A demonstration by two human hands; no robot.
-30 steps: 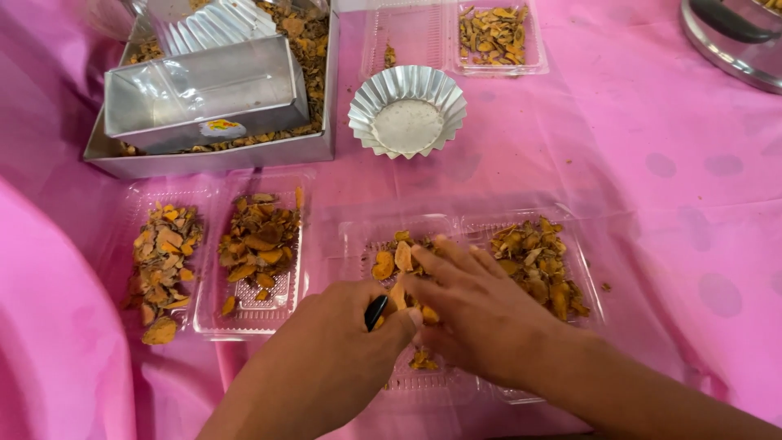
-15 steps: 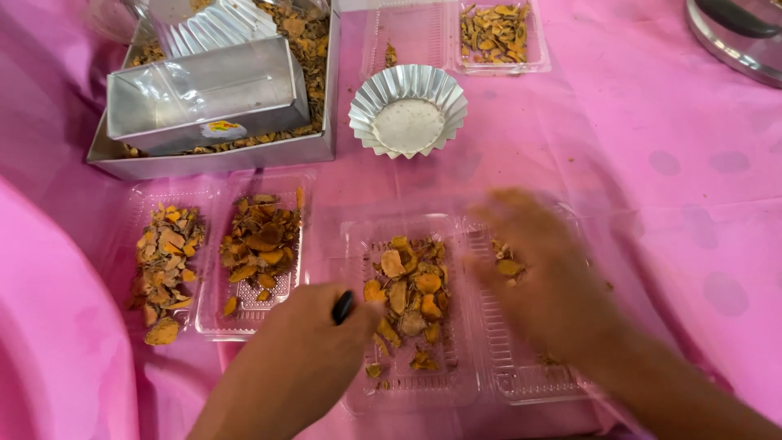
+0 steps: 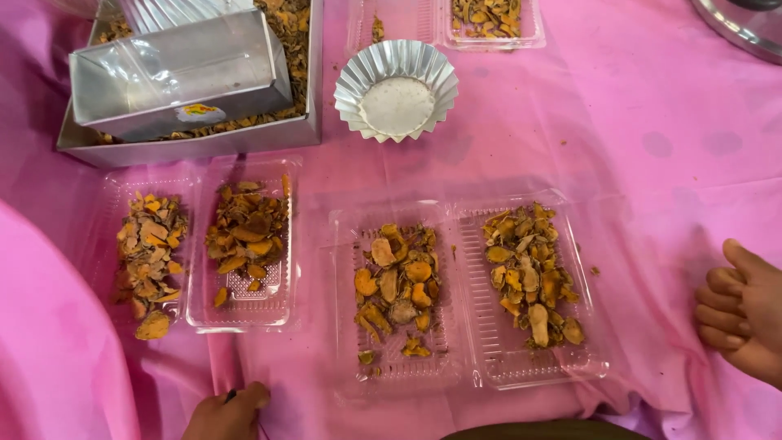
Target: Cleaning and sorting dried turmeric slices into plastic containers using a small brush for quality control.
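Note:
A clear plastic clamshell tray (image 3: 468, 371) lies open on the pink cloth, with dried orange-brown slices in its left half (image 3: 397, 285) and its right half (image 3: 528, 273). My left hand (image 3: 228, 414) rests at the bottom edge, below and left of this tray, closed around a small black object (image 3: 230, 397) that is mostly hidden. At the far right edge, my right hand (image 3: 745, 314) rests on the cloth with its fingers curled in and nothing visible in it. Neither hand touches the tray.
A second open clamshell (image 3: 244, 310) with dried slices lies at the left. Behind it stands a metal tray (image 3: 195, 147) of slices holding a shiny box (image 3: 179, 73). A fluted foil cup (image 3: 397, 77), another clear container (image 3: 489, 20) and a metal pot rim (image 3: 737, 28) sit further back.
Both hands have pulled away from the open clamshell: the left back to the bottom edge, the right out to the far right. The slices now lie spread in both halves.

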